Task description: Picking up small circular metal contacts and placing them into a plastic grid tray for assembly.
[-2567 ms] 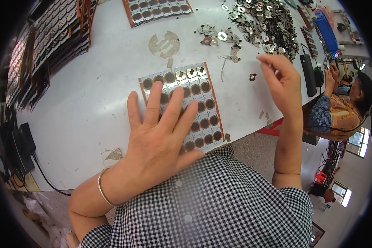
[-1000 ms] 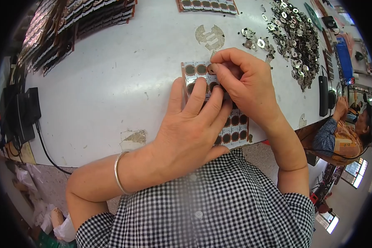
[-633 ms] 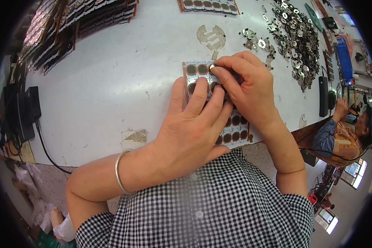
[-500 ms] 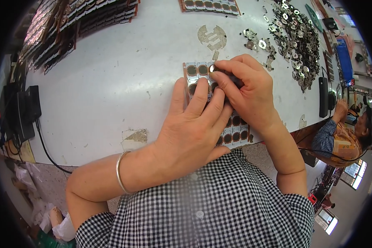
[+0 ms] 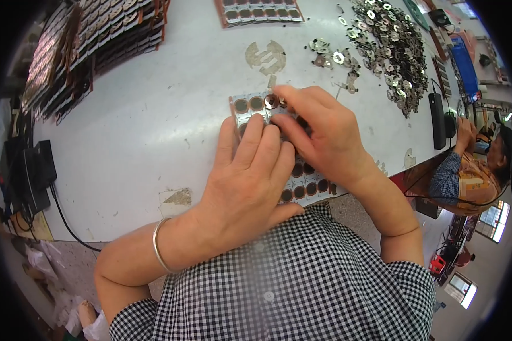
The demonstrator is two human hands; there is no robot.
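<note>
A panel of small circuit boards (image 5: 249,117) with rows of dark round discs and a copper-coloured edge lies on the white table before me. My left hand (image 5: 239,176) rests flat over its left and middle part, fingers stretched out, hiding several discs. Over the panel's far side is my right hand (image 5: 327,133), its thumb and forefinger apart on either side of the top row. Beside those fingertips, one round disc (image 5: 271,102) shows a bright glint. Whether a small piece sits under the right fingers is hard to see.
A heap of shiny metal pieces (image 5: 389,57) spreads at the far right, with a smaller cluster (image 5: 338,58) beside it. Stacked panels (image 5: 119,28) fill the far left; another panel (image 5: 261,14) lies at the back. Black boxes (image 5: 37,170) with cables stand left. A co-worker (image 5: 472,176) sits at right.
My right thumb and forefinger have parted from their pinch at the top row. The whole view has shifted, so the table's things appear further left. My left hand still lies on the panel.
</note>
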